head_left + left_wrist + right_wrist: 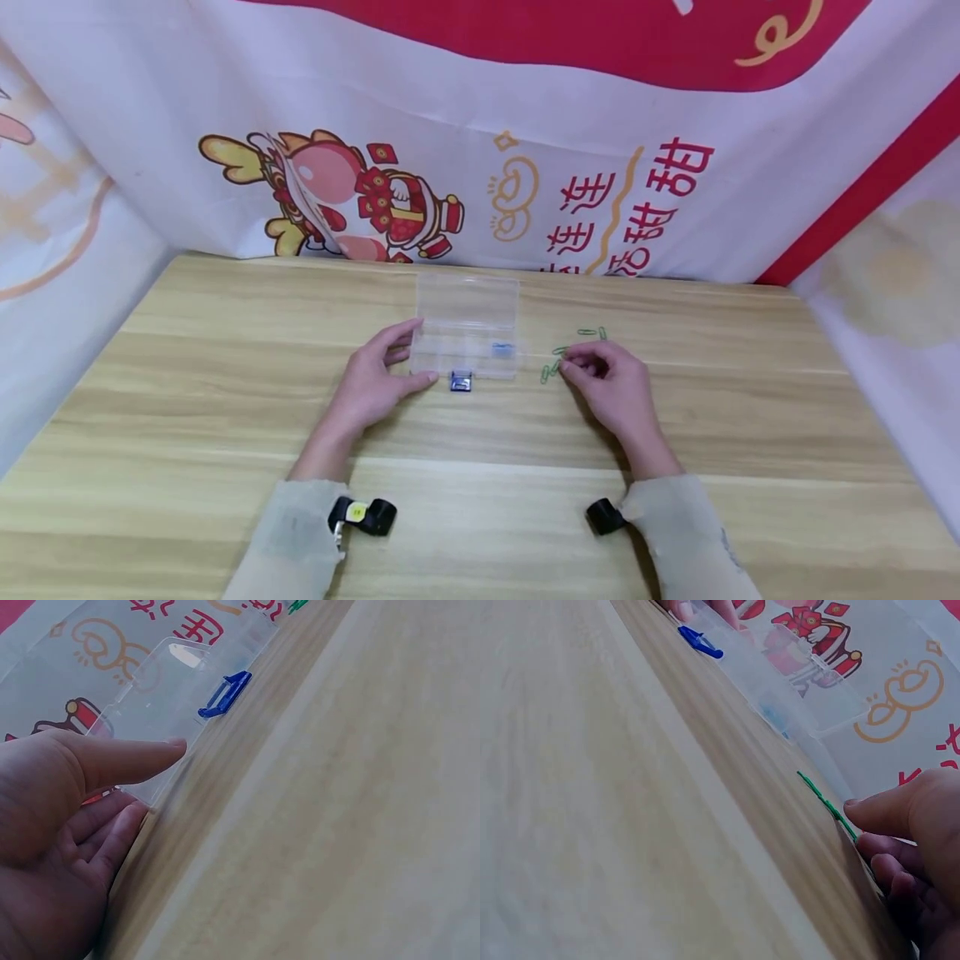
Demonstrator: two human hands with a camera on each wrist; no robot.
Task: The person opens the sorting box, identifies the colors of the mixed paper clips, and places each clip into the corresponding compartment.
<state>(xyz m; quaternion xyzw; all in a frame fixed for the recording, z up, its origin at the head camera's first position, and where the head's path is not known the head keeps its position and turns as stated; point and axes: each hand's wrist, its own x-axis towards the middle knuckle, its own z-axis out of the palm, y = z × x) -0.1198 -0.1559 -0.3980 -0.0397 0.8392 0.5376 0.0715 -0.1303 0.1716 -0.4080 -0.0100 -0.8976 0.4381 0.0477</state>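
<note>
"Green for the loose clips (545,374)?"
"Yes; clear for the box (450,350), blue for its latch (461,382)."
"On the cloth (480,108)?"
"Red-lettered white; streaky tan on the desk (480,517)."

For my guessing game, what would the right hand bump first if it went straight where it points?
The right hand would probably meet the green paper clips first; whether it already touches one is unclear. The clear box lies beyond.
</note>
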